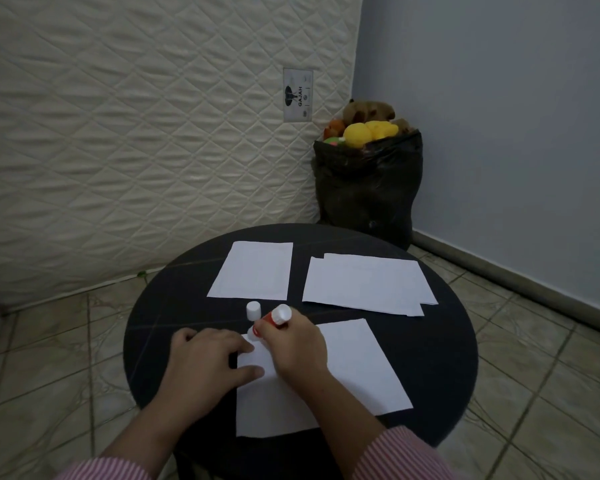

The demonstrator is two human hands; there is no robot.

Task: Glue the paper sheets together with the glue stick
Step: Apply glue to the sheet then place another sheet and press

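Right hand [297, 348]: fingers clenched around red-and-white glue stick [272, 320], tip on near white paper sheet [357, 372].
Left hand [210, 358]: fingers spread flat, pinning the sheet's corner on round black bench [440, 348].
White cap [253, 310]: upright, just beside stick.

The right hand [297, 348] covers most of the glue stick [274, 318], so its tip on the near sheet [354, 368] isn't visible.

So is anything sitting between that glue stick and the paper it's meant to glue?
Nothing visible. The right hand holds the glue stick tilted, tip at the near sheet's far-left corner, while the left hand pins that sheet. The loose cap stands just beyond, clear of it.
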